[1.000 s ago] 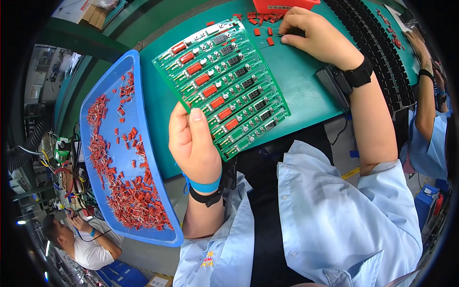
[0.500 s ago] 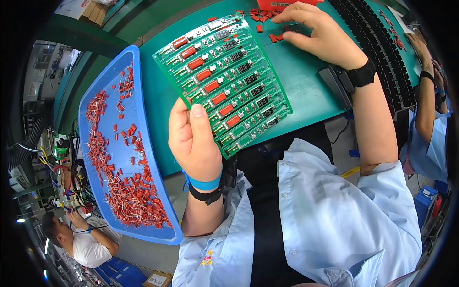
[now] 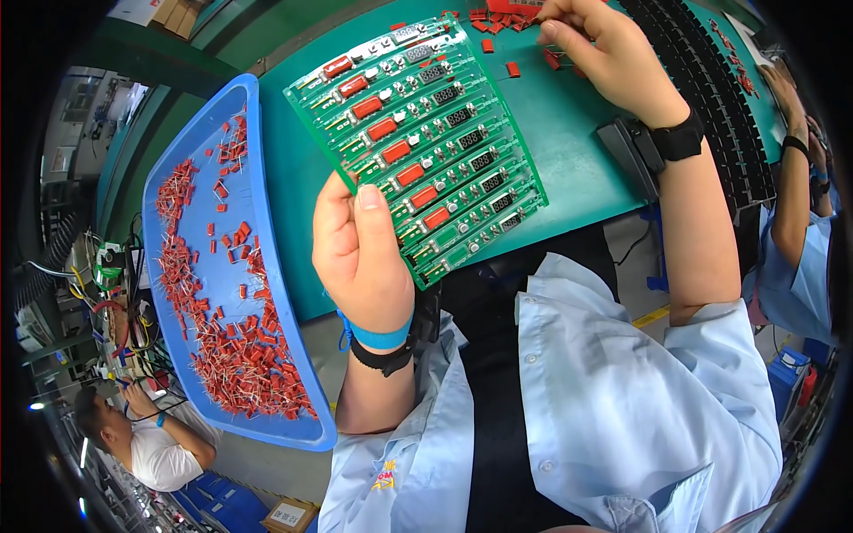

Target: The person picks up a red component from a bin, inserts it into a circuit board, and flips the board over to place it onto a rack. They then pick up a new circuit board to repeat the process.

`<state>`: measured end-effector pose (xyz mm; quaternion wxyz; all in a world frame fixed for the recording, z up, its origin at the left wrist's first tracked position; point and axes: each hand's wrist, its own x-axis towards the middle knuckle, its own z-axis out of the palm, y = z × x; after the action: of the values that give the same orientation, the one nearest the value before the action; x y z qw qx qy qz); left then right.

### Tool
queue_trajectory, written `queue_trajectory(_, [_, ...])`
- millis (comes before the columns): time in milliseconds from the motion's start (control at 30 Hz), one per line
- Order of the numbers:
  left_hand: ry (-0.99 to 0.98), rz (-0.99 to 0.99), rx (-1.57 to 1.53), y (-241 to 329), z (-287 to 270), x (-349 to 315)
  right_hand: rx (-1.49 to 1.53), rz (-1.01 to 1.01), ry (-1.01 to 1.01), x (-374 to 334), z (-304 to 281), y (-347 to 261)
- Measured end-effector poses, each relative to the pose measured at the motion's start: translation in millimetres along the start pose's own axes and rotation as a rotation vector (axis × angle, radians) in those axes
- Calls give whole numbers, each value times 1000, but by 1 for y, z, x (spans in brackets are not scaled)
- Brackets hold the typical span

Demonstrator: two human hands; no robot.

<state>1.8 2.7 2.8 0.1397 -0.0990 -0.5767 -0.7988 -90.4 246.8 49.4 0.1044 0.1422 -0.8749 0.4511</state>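
Note:
My left hand (image 3: 360, 249) grips the lower left edge of a green circuit board panel (image 3: 524, 164), thumb on top, and holds it tilted above the table. The panel has several parallel strips with dark digit displays; most carry a red box-shaped capacitor (image 3: 382, 128), while the two nearest strips show none. At the table's far side my right hand (image 3: 617, 67) is closed, thumb and fingers curled together. A red capacitor (image 3: 552, 59) with wire leads shows just under its thumb, seemingly in the fingers' hold. Other loose red capacitors (image 3: 513, 69) lie close by on the green mat.
A blue tray (image 3: 271, 204) of loose red capacitors stands left of the panel. Beyond my right hand is a red box (image 3: 524, 7) beside more capacitors. A black segmented conveyor (image 3: 702, 98) runs along the right; past it a co-worker's arm (image 3: 791, 186) reaches in. Another person (image 3: 160, 449) sits lower left.
My right hand has drawn right and its spread fingers have closed. A red capacitor near its fingertips has shifted right too. The panel in my left hand has tilted slightly.

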Motion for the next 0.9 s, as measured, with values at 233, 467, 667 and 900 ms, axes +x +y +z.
queue_trajectory(233, [3,5,6,1,2,0,-42,-238,34,1,0,8])
queue_trajectory(467, [14,-14,1,1,0,-3,10,-261,52,1,3,12])
queue_trajectory(667, [26,-2,4,-1,1,2,76,-183,41,0,-2,7])
queue_trajectory(900, [18,-12,5,-1,0,3,198,-240,155,1,10,3])
